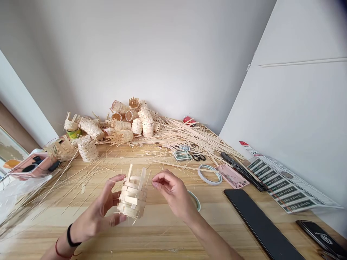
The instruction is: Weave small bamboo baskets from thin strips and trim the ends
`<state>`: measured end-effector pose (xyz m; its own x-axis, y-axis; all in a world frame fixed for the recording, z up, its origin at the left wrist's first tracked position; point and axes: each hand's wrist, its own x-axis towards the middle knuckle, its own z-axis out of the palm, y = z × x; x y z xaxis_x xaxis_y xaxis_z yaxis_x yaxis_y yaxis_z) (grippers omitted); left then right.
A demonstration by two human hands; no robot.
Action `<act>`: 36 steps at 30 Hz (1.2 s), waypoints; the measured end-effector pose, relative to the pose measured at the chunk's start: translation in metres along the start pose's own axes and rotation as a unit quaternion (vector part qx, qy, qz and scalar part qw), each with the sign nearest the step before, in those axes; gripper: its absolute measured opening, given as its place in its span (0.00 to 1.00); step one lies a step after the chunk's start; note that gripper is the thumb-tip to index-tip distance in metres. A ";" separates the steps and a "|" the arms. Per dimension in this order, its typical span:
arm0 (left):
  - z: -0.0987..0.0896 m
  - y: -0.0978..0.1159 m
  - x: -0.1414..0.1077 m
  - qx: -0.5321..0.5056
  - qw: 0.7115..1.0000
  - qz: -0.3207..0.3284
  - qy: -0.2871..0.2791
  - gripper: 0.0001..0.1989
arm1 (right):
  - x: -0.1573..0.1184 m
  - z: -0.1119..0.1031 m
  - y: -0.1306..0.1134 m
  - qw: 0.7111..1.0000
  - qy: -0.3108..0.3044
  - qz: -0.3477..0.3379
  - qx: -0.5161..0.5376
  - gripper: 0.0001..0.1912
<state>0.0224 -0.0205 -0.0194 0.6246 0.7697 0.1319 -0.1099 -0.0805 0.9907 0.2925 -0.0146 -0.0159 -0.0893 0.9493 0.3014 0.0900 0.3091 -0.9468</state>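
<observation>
In the lower left of the frame, the left hand [104, 207] leads to a slim forearm wearing two things at the wrist. Nearer the hand is a plain black wristband [69, 236], smooth and fairly narrow, which wraps round the wrist. Further up the arm sits a thin dark red cord bracelet [56, 248], much finer than the band, with a slim, dark curled end beside it. The right hand [172, 189], right of the lower centre, has slender fingers and a bare wrist. Its forearm is bare down to the bottom edge.
</observation>
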 end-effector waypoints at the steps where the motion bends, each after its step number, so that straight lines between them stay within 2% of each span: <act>1: -0.001 -0.002 0.000 0.007 1.000 0.001 0.000 0.41 | 0.000 0.001 0.000 1.000 -0.003 0.000 -0.002 0.08; 4: -0.002 -0.006 0.000 0.022 1.000 0.005 0.009 0.43 | -0.002 0.002 -0.001 1.000 -0.013 0.003 -0.005 0.08; 9: -0.003 -0.006 -0.002 0.056 0.998 0.021 0.028 0.38 | -0.002 0.001 0.001 1.000 -0.029 0.013 0.003 0.08; 17: 0.000 -0.006 -0.007 0.164 0.986 0.009 0.033 0.46 | -0.003 0.000 -0.002 0.998 -0.065 0.000 -0.012 0.04; 21: -0.002 -0.007 -0.005 0.197 0.980 0.022 0.032 0.41 | -0.002 0.001 -0.004 0.997 -0.068 -0.014 -0.023 0.04; 26: -0.004 -0.005 -0.004 0.185 0.982 0.027 0.030 0.33 | -0.002 0.001 -0.003 0.997 -0.067 -0.023 -0.024 0.04; 36: -0.005 -0.010 -0.005 0.154 0.988 0.019 0.028 0.29 | -0.004 0.006 0.001 0.998 -0.064 0.006 -0.028 0.04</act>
<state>0.0162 -0.0203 -0.0301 0.5806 0.7949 0.1763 0.1125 -0.2927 0.9496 0.2874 -0.0181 -0.0184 -0.2136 0.9387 0.2707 0.1473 0.3049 -0.9409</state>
